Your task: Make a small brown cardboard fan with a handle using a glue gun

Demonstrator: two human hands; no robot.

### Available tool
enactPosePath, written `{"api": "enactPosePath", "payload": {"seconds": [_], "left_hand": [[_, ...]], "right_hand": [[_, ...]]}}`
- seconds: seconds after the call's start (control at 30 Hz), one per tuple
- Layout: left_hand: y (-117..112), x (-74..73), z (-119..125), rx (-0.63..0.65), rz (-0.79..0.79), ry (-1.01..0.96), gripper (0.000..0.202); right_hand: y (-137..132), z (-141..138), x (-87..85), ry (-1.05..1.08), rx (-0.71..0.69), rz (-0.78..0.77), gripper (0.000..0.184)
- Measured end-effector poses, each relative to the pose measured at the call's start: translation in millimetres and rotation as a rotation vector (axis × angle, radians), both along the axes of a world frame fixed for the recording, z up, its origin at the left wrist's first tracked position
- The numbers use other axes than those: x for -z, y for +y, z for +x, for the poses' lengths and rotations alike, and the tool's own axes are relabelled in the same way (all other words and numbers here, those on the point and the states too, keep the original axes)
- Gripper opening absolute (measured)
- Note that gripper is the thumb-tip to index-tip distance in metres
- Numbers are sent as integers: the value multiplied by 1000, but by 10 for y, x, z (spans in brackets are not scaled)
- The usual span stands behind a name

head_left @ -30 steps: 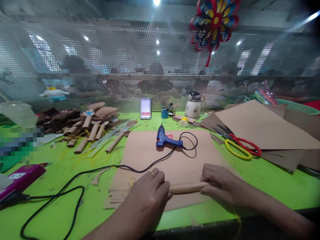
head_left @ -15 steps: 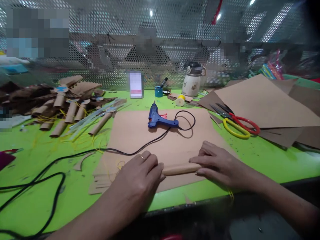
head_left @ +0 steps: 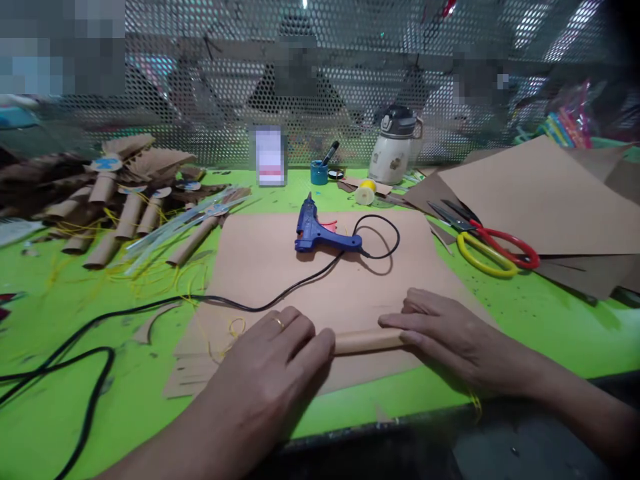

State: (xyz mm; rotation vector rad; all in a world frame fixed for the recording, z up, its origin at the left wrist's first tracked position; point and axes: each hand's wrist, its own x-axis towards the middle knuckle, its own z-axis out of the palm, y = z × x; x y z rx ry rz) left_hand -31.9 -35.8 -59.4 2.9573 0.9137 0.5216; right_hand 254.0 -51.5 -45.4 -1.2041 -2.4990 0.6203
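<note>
A rolled brown paper tube (head_left: 369,342) lies crosswise near the front of a stack of brown kraft paper sheets (head_left: 260,267). My left hand (head_left: 280,360), with a ring on one finger, is closed over the tube's left end, which it hides. Around the right end, my right hand (head_left: 440,333) has its thumb and fingers pressed on the roll. Beyond the hands, a blue hot glue gun (head_left: 325,233) rests on its side on the paper, its black cord running off to the left.
Finished-looking paper rolls with yellow strings (head_left: 130,213) and clear glue sticks (head_left: 173,230) lie at left. Scissors with red and yellow handles (head_left: 487,253) lie at right beside large brown sheets (head_left: 540,200). Behind stand a phone (head_left: 270,157), a blue pot (head_left: 319,173), yellow thread (head_left: 366,192) and a bottle (head_left: 393,150).
The view has shifted slightly. Both hands stay on the paper tube; my right thumb has moved from below the tube up onto its end.
</note>
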Motion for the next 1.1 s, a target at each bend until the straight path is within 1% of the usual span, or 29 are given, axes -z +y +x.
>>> {"api": "enactPosePath", "payload": {"seconds": [0.07, 0.13, 0.3, 0.47, 0.6, 0.73, 0.83, 0.97, 1.1], "left_hand": [[5, -5, 1, 2, 24, -14, 13], [10, -4, 3, 3, 42, -20, 14], [9, -1, 8, 0, 28, -12, 15], [25, -10, 32, 1, 23, -28, 13], [48, -11, 47, 37, 42, -25, 15], [55, 3, 36, 29, 40, 21, 21], [56, 4, 26, 10, 13, 16, 22], [68, -11, 35, -3, -3, -28, 22], [83, -43, 61, -25, -33, -55, 19]], "right_hand": [[4, -1, 27, 43, 29, 2, 19], [6, 1, 52, 60, 36, 8, 12], [-3, 5, 82, 94, 42, 67, 17], [10, 0, 83, 138, 62, 78, 16], [26, -12, 91, 122, 60, 141, 11], [18, -27, 106, 32, 42, 253, 16], [6, -32, 113, 23, 23, 324, 17], [-5, -31, 113, 23, -40, 364, 19], [-8, -33, 108, 8, -63, 414, 22]]}}
